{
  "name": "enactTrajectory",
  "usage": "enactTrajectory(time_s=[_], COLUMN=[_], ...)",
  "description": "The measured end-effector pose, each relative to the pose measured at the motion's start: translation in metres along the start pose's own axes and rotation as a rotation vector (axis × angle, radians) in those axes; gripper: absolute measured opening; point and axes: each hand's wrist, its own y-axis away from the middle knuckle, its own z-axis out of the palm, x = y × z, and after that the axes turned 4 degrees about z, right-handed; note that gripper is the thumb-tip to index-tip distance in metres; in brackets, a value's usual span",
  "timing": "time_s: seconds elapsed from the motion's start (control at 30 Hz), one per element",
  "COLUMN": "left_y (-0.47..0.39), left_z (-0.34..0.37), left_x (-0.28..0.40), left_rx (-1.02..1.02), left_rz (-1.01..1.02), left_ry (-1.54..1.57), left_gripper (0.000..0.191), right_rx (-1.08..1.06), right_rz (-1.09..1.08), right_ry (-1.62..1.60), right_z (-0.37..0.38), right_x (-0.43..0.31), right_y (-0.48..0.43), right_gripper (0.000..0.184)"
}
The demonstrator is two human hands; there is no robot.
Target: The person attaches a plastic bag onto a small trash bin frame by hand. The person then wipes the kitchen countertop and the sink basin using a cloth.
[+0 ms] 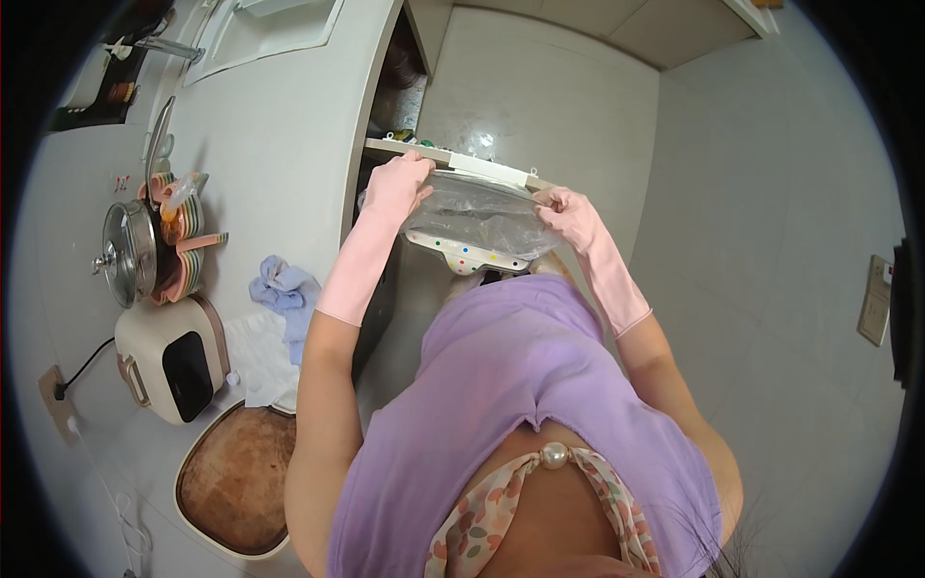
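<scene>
Both of my hands wear long pink rubber gloves. My left hand grips the left edge of a clear plastic bag, close to the top of an open cabinet door. At the bag's right edge, the fingers of my right hand pinch the film. Between the hands the bag is spread wide. Below it shows the white, colour-dotted rim of what looks like a plastic bin; the bag hides most of it. A white strip sits over the door's top edge.
On the counter to my left are a blue cloth, a white rice cooker, a glass-lidded pan in a striped rack, and a brown-bottomed tray. A sink lies farther off. A tiled wall stands right.
</scene>
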Motion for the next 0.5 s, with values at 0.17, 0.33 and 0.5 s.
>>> enactTrajectory(time_s=[0.17, 0.33, 0.5], left_y=[-0.015, -0.002, 0.014], left_z=[-0.004, -0.010, -0.007], left_x=[-0.011, 0.003, 0.009], left_rx=[0.023, 0.025, 0.003], left_rz=[-0.130, 0.430, 0.152], left_ry=[0.101, -0.957, -0.572], left_gripper=[0.015, 0.028, 0.036], right_rx=[0.004, 0.055, -0.066], right_rz=[-0.011, 0.040, 0.036], right_ry=[-0.031, 0.016, -0.118], right_z=[0.002, 0.001, -0.008], right_x=[0.003, 0.007, 0.022], right_y=[0.000, -0.002, -0.009], right_gripper=[0.022, 0.025, 0.029])
